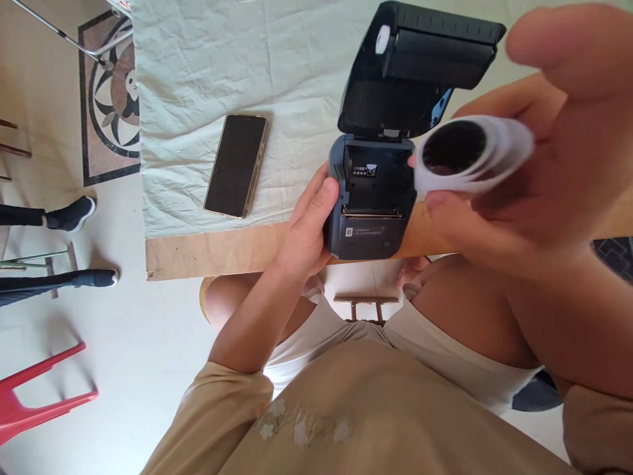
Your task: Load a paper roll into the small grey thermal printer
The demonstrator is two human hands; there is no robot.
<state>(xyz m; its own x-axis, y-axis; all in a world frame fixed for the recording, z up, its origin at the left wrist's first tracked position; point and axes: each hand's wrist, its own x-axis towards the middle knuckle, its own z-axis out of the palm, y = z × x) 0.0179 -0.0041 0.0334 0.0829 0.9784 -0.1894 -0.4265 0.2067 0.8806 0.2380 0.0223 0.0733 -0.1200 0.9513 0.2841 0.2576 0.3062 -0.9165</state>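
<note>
My left hand [311, 221] grips the left side of a dark label printer [368, 234], thumb resting on its rim. The printer's lid [395, 99] stands flipped up, and its paper compartment shows bare inside, with a small printed sticker on the back wall. In my right hand [539, 178] is a roll of white label paper [504, 148], its dark hollow core turned toward the printer. Fingers and thumb close around the roll, which sits just right of the compartment. Whether the roll touches the printer's edge I cannot tell.
A smartphone [236, 165] lies screen up on the pale green tablecloth [188, 79]. The bare wooden table edge [217, 254] runs in front of my lap. At the left are a red plastic stool [44, 389] and another person's feet in dark shoes [72, 213].
</note>
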